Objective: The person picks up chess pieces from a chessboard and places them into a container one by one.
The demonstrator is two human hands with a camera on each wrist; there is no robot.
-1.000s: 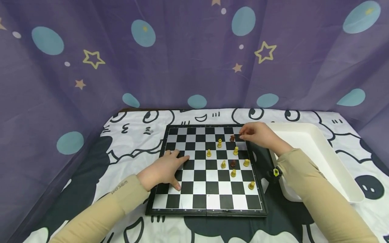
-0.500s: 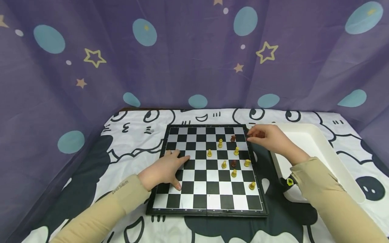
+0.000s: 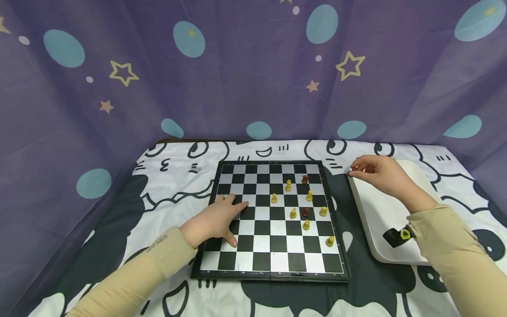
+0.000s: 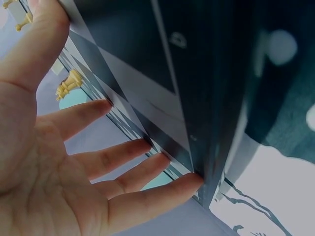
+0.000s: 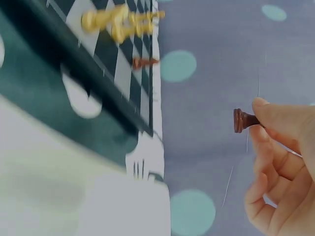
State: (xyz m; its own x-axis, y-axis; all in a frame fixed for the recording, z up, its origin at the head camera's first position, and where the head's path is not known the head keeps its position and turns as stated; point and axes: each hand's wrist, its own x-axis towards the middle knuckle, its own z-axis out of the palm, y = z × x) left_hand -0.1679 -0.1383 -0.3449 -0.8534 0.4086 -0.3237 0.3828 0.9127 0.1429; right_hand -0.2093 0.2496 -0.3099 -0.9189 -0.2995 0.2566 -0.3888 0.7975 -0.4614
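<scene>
My left hand (image 3: 211, 222) lies spread over the left side of the chessboard (image 3: 245, 259), fingers extended, fingertips right at its surface in the left wrist view. Over the far-left corner of a white tray (image 3: 378, 220), my right hand (image 3: 382, 178) pinches a red-brown chess piece (image 5: 240, 121) between thumb and index finger. Its round base points away from the hand, and its upper end is hidden by the fingers. Two dark red pieces stand on the board's right half, one near the far edge (image 3: 305, 179) and one among the yellow pieces (image 3: 309, 196).
The tray sits right of the board, with a strip of dark cloth between them. A black-and-white cartoon cloth (image 3: 170, 176) covers the table. Behind it hangs a purple curtain (image 3: 237, 88) with stars and blue ovals. A black wrist device (image 3: 398, 237) overlaps the tray.
My right hand has moved right from the board's far-right corner to over the tray, carrying the red-brown chess piece. The left hand stays in place on the board.
</scene>
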